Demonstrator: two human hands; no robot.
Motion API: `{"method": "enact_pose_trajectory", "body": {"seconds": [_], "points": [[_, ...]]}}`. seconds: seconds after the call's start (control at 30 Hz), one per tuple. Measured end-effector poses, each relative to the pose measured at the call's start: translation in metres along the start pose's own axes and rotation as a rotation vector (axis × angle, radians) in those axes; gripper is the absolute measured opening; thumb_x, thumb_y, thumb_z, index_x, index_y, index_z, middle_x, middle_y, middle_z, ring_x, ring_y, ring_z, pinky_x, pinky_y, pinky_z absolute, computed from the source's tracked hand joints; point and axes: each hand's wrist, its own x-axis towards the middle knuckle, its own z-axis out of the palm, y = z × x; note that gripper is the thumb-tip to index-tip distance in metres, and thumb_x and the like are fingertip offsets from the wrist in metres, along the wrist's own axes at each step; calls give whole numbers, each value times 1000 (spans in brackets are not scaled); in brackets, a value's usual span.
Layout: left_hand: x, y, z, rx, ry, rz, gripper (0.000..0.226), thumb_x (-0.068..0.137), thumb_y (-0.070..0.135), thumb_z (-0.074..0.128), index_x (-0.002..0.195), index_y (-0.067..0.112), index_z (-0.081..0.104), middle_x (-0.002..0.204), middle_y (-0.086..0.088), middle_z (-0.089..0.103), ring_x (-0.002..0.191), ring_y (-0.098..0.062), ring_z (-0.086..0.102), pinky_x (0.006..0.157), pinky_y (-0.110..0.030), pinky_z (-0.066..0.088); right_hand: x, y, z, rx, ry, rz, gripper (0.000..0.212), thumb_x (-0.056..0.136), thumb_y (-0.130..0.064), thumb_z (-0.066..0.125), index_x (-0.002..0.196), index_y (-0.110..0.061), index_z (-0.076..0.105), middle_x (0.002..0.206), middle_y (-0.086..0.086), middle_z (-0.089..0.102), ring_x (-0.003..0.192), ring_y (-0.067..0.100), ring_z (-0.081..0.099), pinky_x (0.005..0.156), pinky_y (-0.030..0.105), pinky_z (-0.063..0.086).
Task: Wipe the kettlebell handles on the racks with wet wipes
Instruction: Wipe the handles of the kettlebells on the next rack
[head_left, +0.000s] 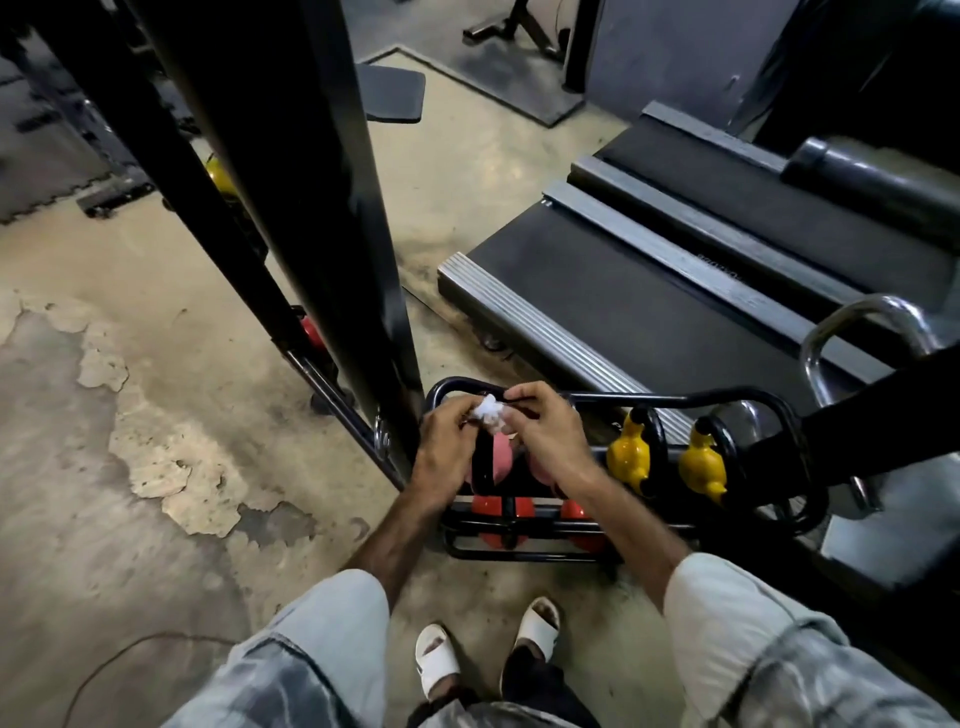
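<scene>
At lower centre, we pinched a crumpled white wet wipe (487, 411) between our left hand (448, 439) and right hand (545, 431), fingers closed on it, above the rack (691, 401) holding yellow kettlebells (629, 453).

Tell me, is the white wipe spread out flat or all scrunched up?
Scrunched up. The wet wipe is a small crumpled white wad pinched between the left hand and right hand, above the kettlebell rack.
</scene>
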Motion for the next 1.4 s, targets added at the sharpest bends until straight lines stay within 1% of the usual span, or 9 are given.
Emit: {"method": "enact_pose_trajectory", "body": {"seconds": [0.17,0.23,0.37,0.47,0.7,0.87,1.13,1.27,1.4], "points": [[5,3,23,31,211,-178,31,92,-3,47,114,5,67,111,-9,57,100,-20,59,88,-16,39,7,2,5,-352,-125,-67,42,85,-16,73,125,-16,61,123,1,66,114,12,60,90,5,35],[12,-4,31,-29,208,-393,34,93,1,45,122,10,62,119,-12,59,109,-28,58,92,-24,40,7,2,11,-373,-220,-10,56,82,-16,77,132,-15,54,125,2,65,116,14,60,84,-9,22],[25,-18,38,-215,200,-714,33,93,11,52,126,13,52,122,-9,61,111,-30,58,93,-35,48,12,10,17,-229,-180,136,65,74,-19,83,130,-19,52,104,-1,70,98,14,68,96,32,52],[37,-22,45,-338,216,-773,26,90,14,56,116,11,57,111,-10,65,98,-28,63,68,-27,49,17,16,18,-227,-172,160,66,70,-21,86,129,-19,55,101,-1,72,102,13,67,96,39,53],[40,-12,40,-358,195,-648,23,95,21,58,72,18,58,71,-2,59,72,-19,55,62,-26,43,17,18,16,-232,-151,148,63,66,-28,88,124,-26,61,99,-1,75,98,11,69,96,37,53],[27,-6,29,-130,153,-450,7,93,11,57,91,11,64,90,-4,67,89,-20,63,75,-23,45,12,20,15,-213,-146,139,64,67,-29,86,127,-29,61,101,-2,76,96,10,70,97,36,53],[14,6,26,322,55,-79,30,82,-10,51,106,3,64,113,-13,57,105,-22,57,86,-9,32,-1,14,13,-226,-110,52,53,80,-15,76,131,-21,62,107,6,74,92,16,72,93,37,55],[2,5,16,294,-24,-14,25,78,-10,59,97,5,67,103,-8,59,94,-16,60,78,-10,42,-14,15,12,-278,-20,-52,39,86,-14,73,125,-14,66,117,1,71,95,2,64,79,3,46],[3,17,2,103,37,-57,12,82,6,68,94,4,67,95,-5,66,87,-14,58,65,-8,34,-28,20,12,-234,93,-174,45,85,-20,75,128,-15,62,118,0,68,111,8,63,90,16,50]]}}
